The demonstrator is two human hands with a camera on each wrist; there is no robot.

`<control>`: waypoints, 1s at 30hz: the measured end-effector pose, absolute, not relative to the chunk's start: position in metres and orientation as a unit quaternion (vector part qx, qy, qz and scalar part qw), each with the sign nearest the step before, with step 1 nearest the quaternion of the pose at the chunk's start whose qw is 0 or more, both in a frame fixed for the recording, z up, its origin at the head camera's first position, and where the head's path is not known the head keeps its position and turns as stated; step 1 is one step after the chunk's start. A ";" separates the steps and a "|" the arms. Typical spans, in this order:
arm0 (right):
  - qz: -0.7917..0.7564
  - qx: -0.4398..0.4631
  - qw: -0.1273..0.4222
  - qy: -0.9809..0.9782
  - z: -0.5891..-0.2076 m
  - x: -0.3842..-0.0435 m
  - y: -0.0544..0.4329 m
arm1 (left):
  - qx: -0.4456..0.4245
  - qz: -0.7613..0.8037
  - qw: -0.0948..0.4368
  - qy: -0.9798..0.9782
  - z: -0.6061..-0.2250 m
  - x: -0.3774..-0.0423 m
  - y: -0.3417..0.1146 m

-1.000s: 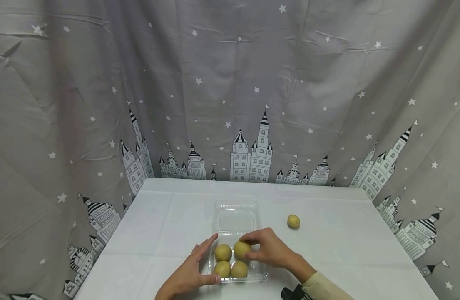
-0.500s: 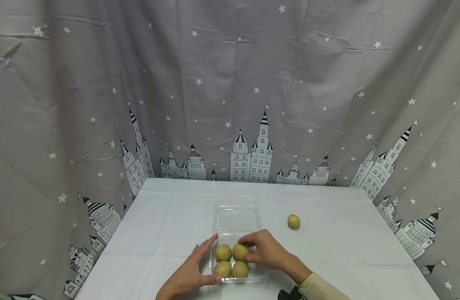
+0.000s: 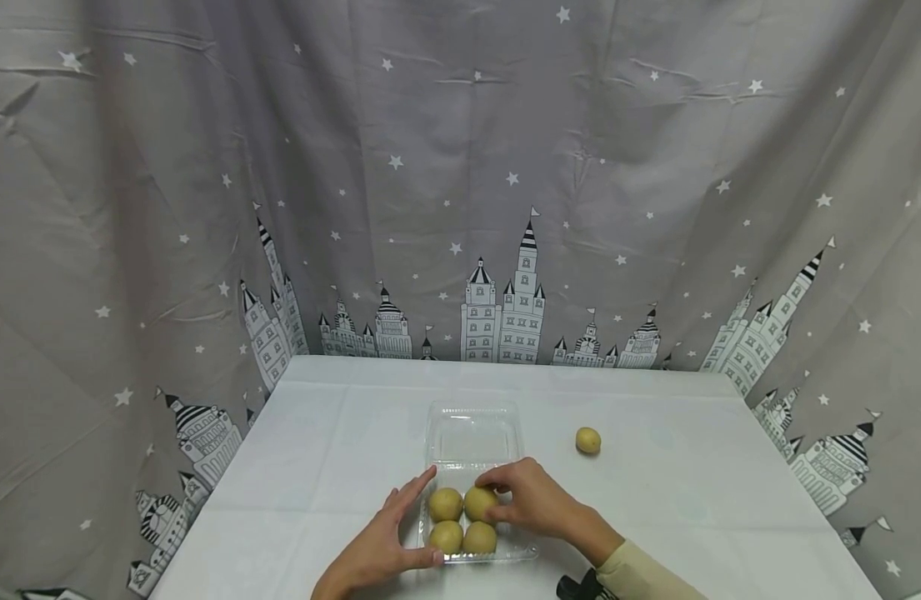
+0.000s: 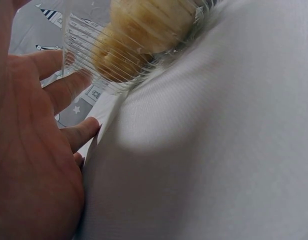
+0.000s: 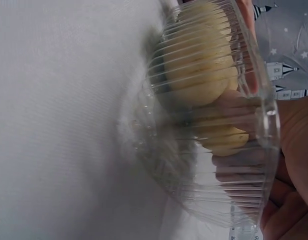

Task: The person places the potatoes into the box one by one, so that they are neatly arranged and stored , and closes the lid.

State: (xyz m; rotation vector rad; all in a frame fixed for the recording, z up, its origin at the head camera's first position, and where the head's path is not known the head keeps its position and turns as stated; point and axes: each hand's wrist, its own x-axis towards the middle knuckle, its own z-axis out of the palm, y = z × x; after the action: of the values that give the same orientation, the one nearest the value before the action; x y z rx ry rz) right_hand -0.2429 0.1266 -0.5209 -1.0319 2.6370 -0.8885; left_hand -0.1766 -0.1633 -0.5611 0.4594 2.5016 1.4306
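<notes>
A clear plastic clamshell container [image 3: 517, 546] lies on the table with its lid [image 3: 475, 437] folded back. Several yellow-brown potatoes fill its left and middle part in two rows. My right hand [image 3: 538, 500] pinches the back right potato [image 3: 478, 503] between thumb and fingers inside the tray. Through the clear wall in the right wrist view, those fingers meet the potato [image 5: 225, 137]. Along the container's left side my left hand [image 3: 381, 537] spreads, fingers straight against the ribbed wall [image 4: 84, 45] and thumb at the front edge. A potato [image 4: 151, 22] shows behind that wall.
One loose potato [image 3: 588, 441] sits on the white-covered table [image 3: 693, 483], behind and right of the container. A black object [image 3: 580, 586] is at the right wrist. A grey curtain [image 3: 445, 167] with stars and castles hangs behind and along both sides.
My right hand and the potato it pinches have shifted slightly left, closer to the back left potato. The left hand, container and loose potato stay put.
</notes>
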 end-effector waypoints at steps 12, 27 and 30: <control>-0.249 -0.366 0.083 0.893 -0.516 -0.242 0.126 | 0.159 0.489 0.106 0.851 -0.563 -0.176 -0.164; -0.267 -0.389 0.047 0.881 -0.515 -0.238 0.135 | 0.169 0.490 0.105 0.849 -0.565 -0.178 -0.164; -0.287 -0.388 0.044 0.875 -0.513 -0.239 0.141 | 0.164 0.489 0.107 0.850 -0.565 -0.177 -0.164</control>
State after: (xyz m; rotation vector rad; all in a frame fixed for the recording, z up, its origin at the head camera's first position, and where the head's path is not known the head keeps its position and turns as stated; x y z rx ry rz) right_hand -0.2388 0.1412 -0.5133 -1.1863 2.6738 -0.8774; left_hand -0.1775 -0.1643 -0.5645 0.4836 2.5035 1.4385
